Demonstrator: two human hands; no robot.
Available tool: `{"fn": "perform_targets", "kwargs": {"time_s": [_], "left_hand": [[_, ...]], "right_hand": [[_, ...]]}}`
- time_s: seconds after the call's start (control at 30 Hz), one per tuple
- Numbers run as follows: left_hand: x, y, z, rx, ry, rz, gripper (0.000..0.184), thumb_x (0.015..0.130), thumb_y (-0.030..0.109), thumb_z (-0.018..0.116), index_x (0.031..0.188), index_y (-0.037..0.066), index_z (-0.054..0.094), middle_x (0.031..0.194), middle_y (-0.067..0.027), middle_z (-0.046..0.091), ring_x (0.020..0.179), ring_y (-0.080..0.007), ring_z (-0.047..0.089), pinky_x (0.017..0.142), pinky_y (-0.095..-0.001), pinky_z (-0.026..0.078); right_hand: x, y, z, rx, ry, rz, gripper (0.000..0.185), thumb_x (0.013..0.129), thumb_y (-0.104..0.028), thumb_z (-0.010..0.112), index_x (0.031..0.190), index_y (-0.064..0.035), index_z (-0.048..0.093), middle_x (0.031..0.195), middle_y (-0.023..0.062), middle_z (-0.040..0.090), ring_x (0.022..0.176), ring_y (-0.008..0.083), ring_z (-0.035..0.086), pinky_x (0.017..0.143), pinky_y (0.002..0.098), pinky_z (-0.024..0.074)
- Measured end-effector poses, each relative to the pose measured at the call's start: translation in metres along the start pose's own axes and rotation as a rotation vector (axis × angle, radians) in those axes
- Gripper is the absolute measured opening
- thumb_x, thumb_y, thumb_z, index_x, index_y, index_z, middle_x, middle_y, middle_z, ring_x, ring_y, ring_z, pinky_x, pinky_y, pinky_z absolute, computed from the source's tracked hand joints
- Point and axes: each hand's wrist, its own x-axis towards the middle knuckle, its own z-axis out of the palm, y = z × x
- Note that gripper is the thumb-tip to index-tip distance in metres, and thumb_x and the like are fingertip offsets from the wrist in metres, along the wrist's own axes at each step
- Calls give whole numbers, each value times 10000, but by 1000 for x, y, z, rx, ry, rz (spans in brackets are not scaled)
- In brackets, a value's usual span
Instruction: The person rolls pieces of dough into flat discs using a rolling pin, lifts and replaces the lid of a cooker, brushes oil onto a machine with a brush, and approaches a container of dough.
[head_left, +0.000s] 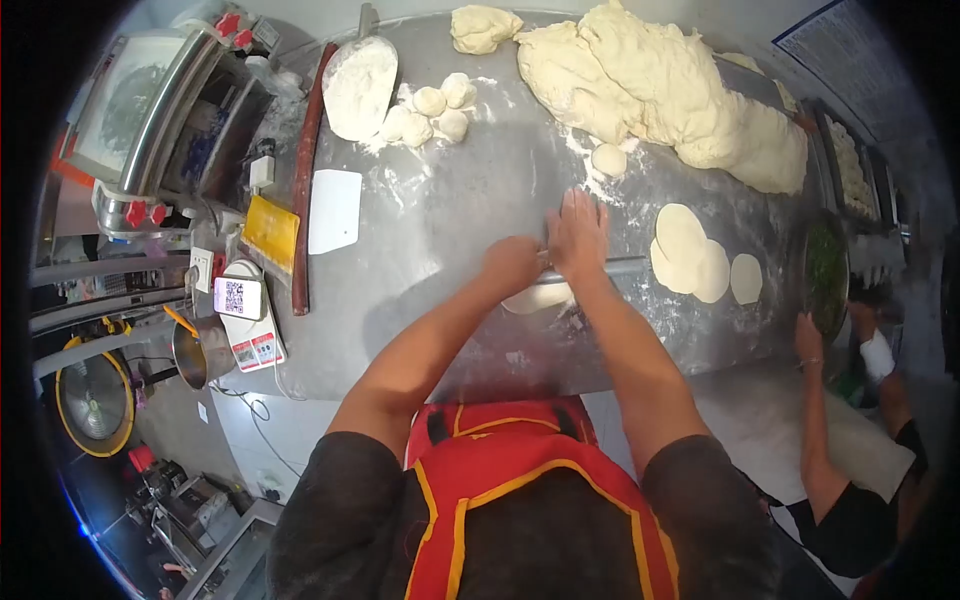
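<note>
A thin rolling pin [625, 266] lies across a flattened dough round [540, 298] on the floury metal table. My right hand [578, 235] rests flat over the pin, fingers stretched forward and the palm pressing on it. Beside it my left hand [515, 262] is closed, its fingertips at a pale edge that looks like the same dough; the exact grip is partly hidden. To the right lie several overlapping rolled dough rounds [690, 255] and a smaller single round [746, 278]. A small dough ball [609, 160] sits beyond my right hand.
A large dough mass [670, 90] fills the back right. Dough balls [430, 101] and a flour scoop [360, 88] stand at back left, near a long dark wooden rod [310, 180]. A scale [255, 335] is at left. A co-worker's hand [808, 338] touches a bowl of greens [826, 270].
</note>
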Motion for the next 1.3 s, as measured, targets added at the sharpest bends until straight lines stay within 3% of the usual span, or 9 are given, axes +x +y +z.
{"fn": "perform_targets", "kwargs": {"time_s": [0.13, 0.27, 0.33, 0.5, 0.63, 0.93, 1.1, 1.23, 1.3], "left_hand": [[-16, -24, -4, -87, 118, 35, 295, 871, 325, 578, 959, 71, 700, 933, -176, 685, 900, -378, 645, 794, -478, 497], [-31, -64, 18, -137, 133, 1, 341, 862, 336, 594, 1056, 66, 670, 948, -192, 681, 921, -375, 638, 805, -487, 491], [-23, -47, 3, -8, -125, 65, 352, 865, 341, 592, 1084, 73, 661, 961, -188, 682, 936, -367, 639, 801, -485, 495], [-7, -10, -8, 117, 1, 80, 344, 869, 335, 576, 1080, 78, 665, 955, -172, 690, 932, -356, 646, 796, -476, 497], [-29, -44, -8, -30, 179, -18, 341, 872, 355, 573, 1042, 79, 680, 942, -167, 693, 920, -364, 648, 800, -478, 495], [-8, -23, -8, 11, 16, 26, 385, 874, 383, 554, 992, 49, 704, 938, -204, 685, 888, -387, 650, 807, -470, 497], [-32, -72, -10, -203, 152, -5, 339, 888, 353, 555, 918, 44, 690, 942, -205, 679, 912, -387, 644, 806, -465, 497], [-59, -81, -4, -454, -118, 76, 311, 896, 323, 546, 908, 45, 685, 954, -200, 679, 926, -384, 641, 812, -467, 497], [-40, -59, -4, -180, 75, 56, 342, 874, 357, 586, 997, 55, 686, 966, -179, 687, 935, -366, 642, 828, -458, 490]], "right_hand": [[-89, 17, 14, -46, 208, -242, 564, 905, -255, 538, 1341, 81, 416, 1377, 266, 447, 1331, 361, 392, 1110, 535, 248], [-131, 11, -7, 42, 10, -190, 552, 899, -243, 549, 1339, 66, 425, 1371, 260, 452, 1322, 387, 391, 1097, 555, 255], [-71, 9, 10, -152, 96, -271, 502, 934, -252, 494, 1329, 56, 454, 1389, 251, 450, 1329, 360, 400, 1100, 553, 257], [5, 0, 19, -35, 28, -82, 503, 955, -294, 454, 1342, 27, 456, 1404, 210, 452, 1342, 340, 379, 1114, 532, 241], [-129, 10, -6, 37, -10, -220, 571, 902, -289, 549, 1339, 62, 440, 1380, 232, 460, 1330, 337, 394, 1113, 537, 253], [4, -7, 18, -32, -36, -92, 574, 947, -353, 488, 1366, 35, 432, 1434, 195, 431, 1366, 313, 360, 1141, 514, 199], [-130, 9, -7, 128, -22, -259, 582, 887, -230, 565, 1373, 47, 402, 1414, 230, 425, 1327, 360, 386, 1105, 525, 264], [-115, 2, -9, 47, 33, -262, 555, 903, -246, 559, 1349, 57, 429, 1392, 245, 446, 1323, 365, 393, 1107, 529, 263], [-42, -6, 9, -7, 68, -216, 531, 928, -293, 527, 1330, 47, 464, 1373, 228, 478, 1318, 367, 401, 1105, 528, 267]]}}
